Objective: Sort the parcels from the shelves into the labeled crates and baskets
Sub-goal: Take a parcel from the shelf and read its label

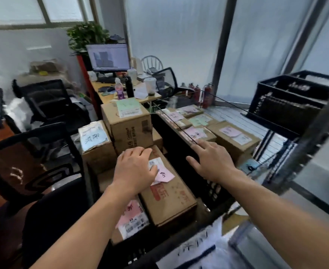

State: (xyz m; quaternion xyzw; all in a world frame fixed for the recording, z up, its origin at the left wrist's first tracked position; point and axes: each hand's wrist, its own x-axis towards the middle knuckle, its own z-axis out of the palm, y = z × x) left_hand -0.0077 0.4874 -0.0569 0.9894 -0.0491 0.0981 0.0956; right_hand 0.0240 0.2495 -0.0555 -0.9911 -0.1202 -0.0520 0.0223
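free: dark gap in crate (213, 191) | blocked: stacked boxes (129, 131) left, shelf rail (181, 129) right

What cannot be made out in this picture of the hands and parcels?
Head view:
- Writing on the pink note: partly under the left hand, and blurred.
- That hand's grip on the box: its fingertips are hidden behind its own back.
- Text of the white label at the bottom: cut off by the edge.
- Notes on the shelf parcels: too small to read.
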